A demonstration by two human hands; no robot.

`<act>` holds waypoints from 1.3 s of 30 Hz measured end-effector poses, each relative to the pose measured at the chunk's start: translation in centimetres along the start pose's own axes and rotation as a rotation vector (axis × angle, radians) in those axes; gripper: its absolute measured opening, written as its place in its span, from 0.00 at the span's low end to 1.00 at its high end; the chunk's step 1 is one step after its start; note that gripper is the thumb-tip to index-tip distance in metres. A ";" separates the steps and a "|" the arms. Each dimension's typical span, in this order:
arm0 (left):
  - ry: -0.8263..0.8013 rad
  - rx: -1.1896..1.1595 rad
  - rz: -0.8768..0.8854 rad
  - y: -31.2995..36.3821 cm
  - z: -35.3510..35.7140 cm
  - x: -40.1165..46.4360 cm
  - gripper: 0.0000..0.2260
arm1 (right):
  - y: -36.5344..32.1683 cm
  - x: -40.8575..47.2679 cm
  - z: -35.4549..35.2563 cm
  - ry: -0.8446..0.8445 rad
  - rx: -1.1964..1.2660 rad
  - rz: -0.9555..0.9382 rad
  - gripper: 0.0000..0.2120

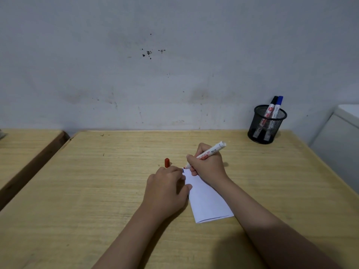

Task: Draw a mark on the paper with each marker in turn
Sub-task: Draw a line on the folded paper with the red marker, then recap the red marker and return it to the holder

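At the far left of the frame there is the edge of a second pale wooden table (29,150), apart from the main light wooden table (97,191) that fills the lower half. Moving to the centre, a small red marker cap (166,162) stands upright on the wood, just above the left hand (167,189). This hand lies palm down with the fingers loosely bent, pressing on the left edge of the folded white sheet of paper (207,202); it grips nothing. A small blue mark (183,171) shows at the upper left corner of the sheet, beside the fingertips.

Just to the right, the right hand (208,166) has its fingers closed around the white marker with red print (208,153), and the tip is at the upper corner of the paper (I cannot tell if it really touches).

In the upper right, a black wire-mesh pen cup (266,125) holds a black-capped marker (271,110) and a blue-capped marker (277,108).

In my judgement the risk is that the tip is very near the paper's edge, so a stroke may run onto the wood. The paper may also slide if the left hand lifts, and the standing cap can be knocked over by the knuckles.
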State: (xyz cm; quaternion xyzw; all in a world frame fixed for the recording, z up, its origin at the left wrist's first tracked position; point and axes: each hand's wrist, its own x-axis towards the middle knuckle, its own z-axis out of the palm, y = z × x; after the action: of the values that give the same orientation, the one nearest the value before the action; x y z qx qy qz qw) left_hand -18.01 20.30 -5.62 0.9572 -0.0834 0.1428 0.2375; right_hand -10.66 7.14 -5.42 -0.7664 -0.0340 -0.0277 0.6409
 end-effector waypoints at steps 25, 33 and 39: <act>0.201 -0.127 -0.099 -2.4 -0.2 1.8 0.09 | -0.3 -0.1 -0.9 0.083 0.286 -0.027 0.17; 0.276 -0.905 -0.425 0.5 -3.0 0.9 0.02 | -5.1 -2.5 -2.1 0.283 0.340 -0.251 0.15; 0.146 -1.370 -0.340 3.0 -5.7 -0.4 0.06 | -7.9 -6.4 -3.5 0.187 0.376 -0.310 0.14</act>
State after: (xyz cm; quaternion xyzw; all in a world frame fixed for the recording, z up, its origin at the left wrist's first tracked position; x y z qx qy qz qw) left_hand -20.43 20.41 0.38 0.5802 0.0120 0.0828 0.8101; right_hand -17.69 5.02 2.36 -0.6135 -0.0959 -0.1895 0.7606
